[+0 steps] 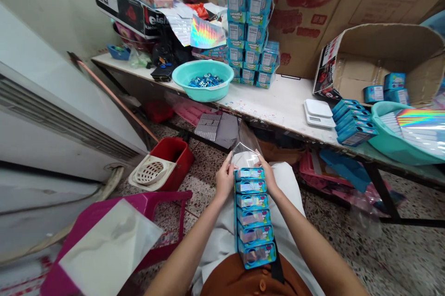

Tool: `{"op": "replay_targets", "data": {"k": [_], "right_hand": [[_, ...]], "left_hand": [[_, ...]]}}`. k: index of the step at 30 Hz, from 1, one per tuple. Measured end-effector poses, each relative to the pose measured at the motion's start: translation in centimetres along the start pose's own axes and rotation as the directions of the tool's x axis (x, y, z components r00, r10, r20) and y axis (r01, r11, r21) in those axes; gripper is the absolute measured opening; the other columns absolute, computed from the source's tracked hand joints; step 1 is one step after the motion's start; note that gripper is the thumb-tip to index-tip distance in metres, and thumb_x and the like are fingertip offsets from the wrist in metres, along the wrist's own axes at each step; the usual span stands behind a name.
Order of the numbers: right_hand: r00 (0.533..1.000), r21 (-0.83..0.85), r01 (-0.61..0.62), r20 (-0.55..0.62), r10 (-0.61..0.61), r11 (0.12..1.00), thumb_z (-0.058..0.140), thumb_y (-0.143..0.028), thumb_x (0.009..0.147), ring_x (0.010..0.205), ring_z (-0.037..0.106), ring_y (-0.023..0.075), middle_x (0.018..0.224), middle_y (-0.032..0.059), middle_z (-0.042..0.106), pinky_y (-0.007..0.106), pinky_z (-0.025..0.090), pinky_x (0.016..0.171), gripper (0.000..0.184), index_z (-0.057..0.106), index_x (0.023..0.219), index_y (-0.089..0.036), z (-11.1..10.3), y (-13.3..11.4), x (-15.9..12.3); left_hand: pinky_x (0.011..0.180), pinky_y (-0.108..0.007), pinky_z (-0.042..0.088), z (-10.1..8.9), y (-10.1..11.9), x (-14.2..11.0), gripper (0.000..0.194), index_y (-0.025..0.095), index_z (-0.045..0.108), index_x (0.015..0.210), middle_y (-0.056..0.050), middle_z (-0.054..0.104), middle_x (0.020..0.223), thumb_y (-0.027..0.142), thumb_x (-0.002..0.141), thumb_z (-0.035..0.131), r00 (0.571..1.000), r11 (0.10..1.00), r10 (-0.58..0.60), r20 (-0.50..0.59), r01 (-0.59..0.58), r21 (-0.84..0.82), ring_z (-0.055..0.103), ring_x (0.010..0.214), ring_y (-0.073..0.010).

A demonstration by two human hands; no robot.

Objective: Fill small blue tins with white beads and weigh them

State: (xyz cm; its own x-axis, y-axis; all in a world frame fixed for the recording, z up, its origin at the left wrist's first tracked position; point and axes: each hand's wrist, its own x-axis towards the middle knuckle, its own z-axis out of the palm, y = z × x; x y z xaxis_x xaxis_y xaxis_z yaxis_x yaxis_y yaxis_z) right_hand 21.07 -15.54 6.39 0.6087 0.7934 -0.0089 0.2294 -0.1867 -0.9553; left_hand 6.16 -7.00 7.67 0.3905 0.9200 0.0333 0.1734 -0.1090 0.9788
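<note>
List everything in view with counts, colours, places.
Bench: one, white, ahead
Small boxes: six, blue, on lap
Clear bag: one, colourless, over lap
Stacked boxes: many, blue, on bench
Scale: one, white, on bench
Leaning boxes: several, blue, beside scale
Basins: two, turquoise, on bench
Wrapped pieces: many, blue, left basin
Carton: one, brown inside, bench right
Cardboard panels: two, brown, behind stacked boxes
Bucket: one, red, floor left
Chair: one, magenta, lower left
Sheets: uncounted, whitish, on chair
Other items: uncounted, mixed, around bench
Left hand: one, bare, holding bag's left side
Right hand: one, bare, holding bag's right side
</note>
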Motion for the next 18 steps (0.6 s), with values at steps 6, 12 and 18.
{"op": "replay_targets", "data": {"k": [6, 12, 18], "right_hand": [[0.998, 0.107, -0.056, -0.015, 0.058, 0.993, 0.051, -0.027, 0.073, 0.068, 0.05, 0.0129, 0.075, -0.0047, 0.056, 0.026, 0.043, 0.072, 0.059, 0.053, 0.132, -0.024, -0.2, -0.3, -0.8], [0.994, 0.23, -0.101, 0.062, 0.089, 0.968, 0.053, -0.03, 0.074, 0.064, 0.049, 0.0128, 0.069, -0.0051, 0.054, 0.027, 0.045, 0.07, 0.064, 0.046, 0.138, -0.023, -0.3, -1.2, -0.8], [0.991, 0.405, -0.126, 0.089, 0.098, 0.905, 0.056, -0.044, 0.075, 0.072, 0.057, 0.0158, 0.085, 0.0008, 0.065, 0.028, 0.048, 0.068, 0.072, 0.038, 0.142, -0.022, -0.2, -3.5, -0.9]], "left_hand": [[0.074, -0.025, 0.052, 0.0, 0.9, -0.8, 0.054, 0.017, 0.053, 0.132, -0.006, 0.072, 0.091, 0.037, 0.082, 0.06, 0.995, 0.957, -0.103, 0.002, 0.099, -0.274, 0.065, 0.077, -0.0148], [0.069, -0.024, 0.053, 0.0, 1.2, -0.2, 0.063, 0.015, 0.051, 0.133, -0.008, 0.073, 0.092, 0.04, 0.078, 0.065, 0.982, 0.9, -0.182, 0.043, 0.184, -0.395, 0.066, 0.074, -0.0142], [0.062, -0.021, 0.049, 0.1, 3.1, 0.0, 0.082, 0.017, 0.038, 0.142, -0.005, 0.072, 0.082, 0.037, 0.071, 0.073, 0.91, 0.691, -0.307, 0.278, 0.414, -0.592, 0.061, 0.061, -0.0098]]}}
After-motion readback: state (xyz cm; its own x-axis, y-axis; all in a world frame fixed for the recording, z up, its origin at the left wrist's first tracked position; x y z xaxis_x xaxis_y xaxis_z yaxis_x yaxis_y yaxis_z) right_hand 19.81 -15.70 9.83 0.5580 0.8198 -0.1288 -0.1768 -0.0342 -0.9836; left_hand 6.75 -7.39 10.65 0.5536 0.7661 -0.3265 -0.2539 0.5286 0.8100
